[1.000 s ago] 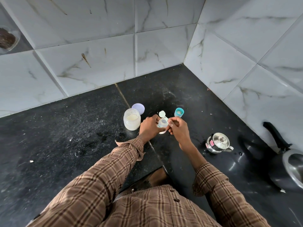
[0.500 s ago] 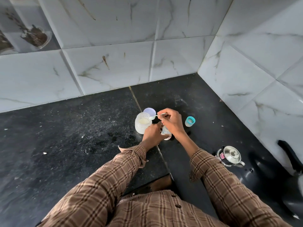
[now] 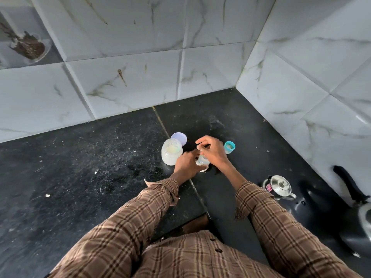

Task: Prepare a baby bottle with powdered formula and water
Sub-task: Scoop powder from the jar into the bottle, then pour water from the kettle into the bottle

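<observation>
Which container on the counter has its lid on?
The steel kettle, right of the hands; the powder jar and baby bottle are open.

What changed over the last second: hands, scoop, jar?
The right hand took the scoop from above the bottle to the open jar, then back over the bottle mouth; the scoop is hidden now. The left hand kept holding the bottle. Jar, its lid, the teal cap and the small kettle stayed on the counter; the camera shifted.
</observation>
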